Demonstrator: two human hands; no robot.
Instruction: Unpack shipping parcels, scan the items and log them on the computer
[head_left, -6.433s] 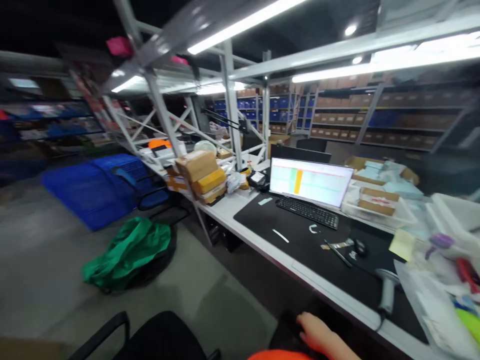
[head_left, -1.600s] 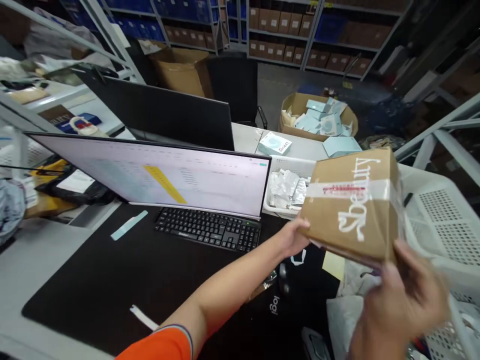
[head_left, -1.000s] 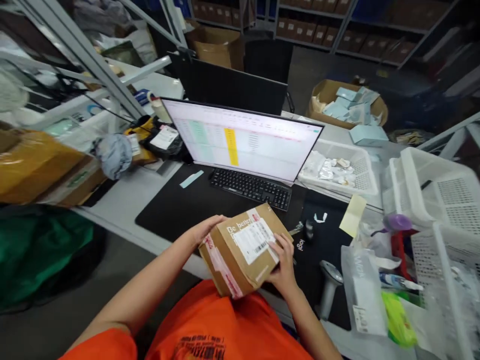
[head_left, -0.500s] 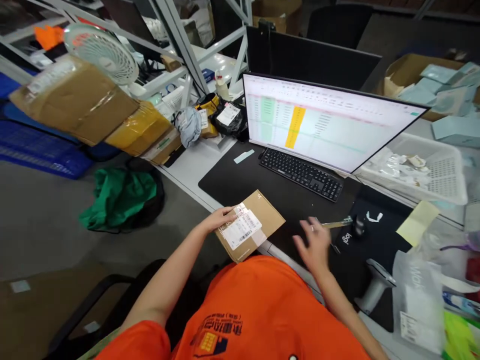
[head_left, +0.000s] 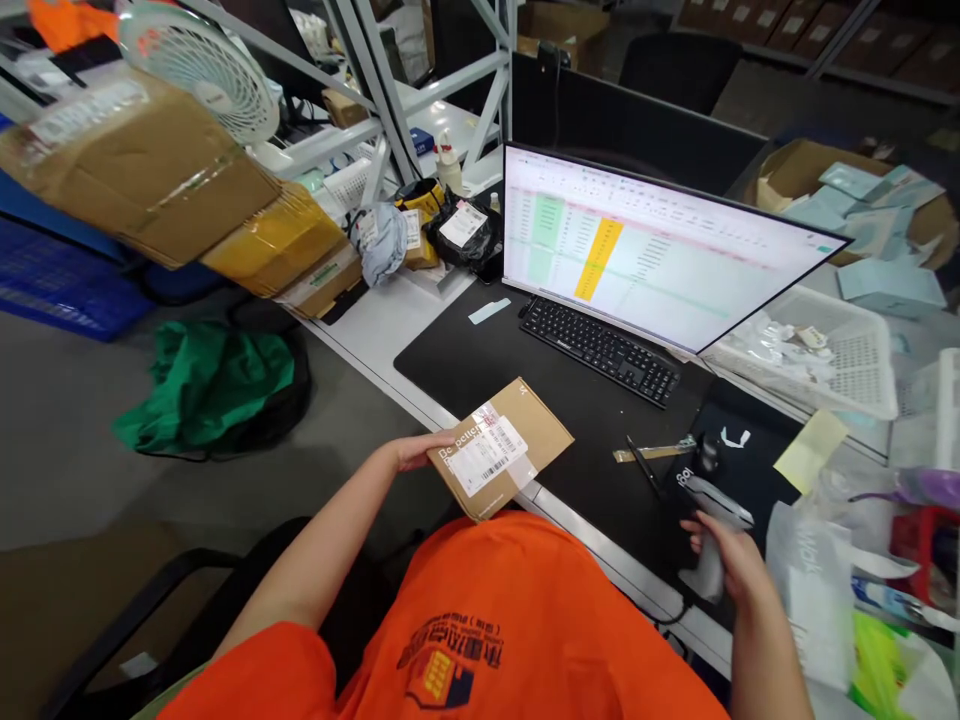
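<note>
A flat brown cardboard box [head_left: 544,425] with a white shipping label [head_left: 487,455] rests partly on the black desk mat, its near end jutting past the desk edge. My left hand [head_left: 421,451] grips its left side, the thumb on top and the other fingers hidden beneath. Over on the right, my right hand [head_left: 726,553] is closed around the handle of a grey barcode scanner [head_left: 712,500]. Left of the scanner lie a black pen [head_left: 643,466] and a strip of brown tape [head_left: 660,452], close to a black mouse [head_left: 708,452].
A monitor [head_left: 660,250] showing a spreadsheet stands behind a black keyboard [head_left: 600,350]. Stacked parcels [head_left: 150,170] and a fan [head_left: 202,75] are at the left. White baskets [head_left: 862,370], a yellow paper [head_left: 810,450] and plastic bags [head_left: 810,570] crowd the right side.
My right hand has moved right, from beside the tape strip to the barcode scanner, and taken hold of it. My left hand still holds the box, which is almost unmoved.
</note>
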